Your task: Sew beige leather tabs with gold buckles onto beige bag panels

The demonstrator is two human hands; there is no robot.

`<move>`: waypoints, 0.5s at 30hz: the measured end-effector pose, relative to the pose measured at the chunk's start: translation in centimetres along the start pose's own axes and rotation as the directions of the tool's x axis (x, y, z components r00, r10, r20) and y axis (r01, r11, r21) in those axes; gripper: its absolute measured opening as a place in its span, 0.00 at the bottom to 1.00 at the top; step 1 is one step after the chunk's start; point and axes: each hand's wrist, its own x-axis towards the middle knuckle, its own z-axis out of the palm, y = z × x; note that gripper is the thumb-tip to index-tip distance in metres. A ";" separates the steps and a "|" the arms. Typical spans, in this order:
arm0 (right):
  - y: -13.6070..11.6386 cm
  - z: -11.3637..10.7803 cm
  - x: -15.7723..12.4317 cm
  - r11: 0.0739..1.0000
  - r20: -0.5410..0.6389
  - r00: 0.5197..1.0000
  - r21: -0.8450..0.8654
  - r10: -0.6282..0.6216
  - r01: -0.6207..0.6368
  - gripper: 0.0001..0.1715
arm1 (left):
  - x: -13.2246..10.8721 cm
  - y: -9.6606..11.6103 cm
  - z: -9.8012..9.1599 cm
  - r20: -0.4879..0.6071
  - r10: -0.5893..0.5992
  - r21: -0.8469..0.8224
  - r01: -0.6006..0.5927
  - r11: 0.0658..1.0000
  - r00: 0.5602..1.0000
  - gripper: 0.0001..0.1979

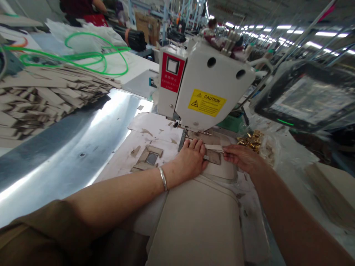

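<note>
My left hand lies with its fingers flat on the work beside the metal clamp edge, just under the head of a white sewing machine. My right hand pinches the right end of a narrow pale strip. That strip runs leftward to my left fingertips, above a small rectangular frame set in the plate. A long beige leather-like panel reaches from beneath my left hand toward my body. What lies under the left palm is hidden.
Stacks of beige strips lie at left beyond a shiny metal surface. Gold-coloured metal pieces and stacked beige panels stand at right, below a plastic-wrapped screen. Green tubing loops behind; a person is farther back.
</note>
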 end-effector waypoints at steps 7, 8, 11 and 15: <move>-0.2 0.1 0.1 0.998 -0.048 0.998 -0.050 0.046 -0.048 0.14 | 0.0 0.1 0.1 0.015 -0.006 0.010 0.006 1.000 1.000 0.29; -0.4 0.3 0.0 0.997 -0.069 0.996 -0.062 0.051 -0.055 0.13 | 0.0 0.1 0.1 0.019 -0.007 0.012 0.007 1.000 1.000 0.29; -0.9 0.8 -0.5 0.990 -0.114 0.993 -0.126 0.042 -0.056 0.12 | 0.0 0.1 0.2 0.024 -0.001 0.013 0.001 1.000 1.000 0.30; -1.2 1.1 -0.8 0.979 -0.134 0.991 -0.203 -0.007 -0.021 0.11 | 0.0 0.1 0.2 0.018 0.003 0.006 -0.003 1.000 1.000 0.30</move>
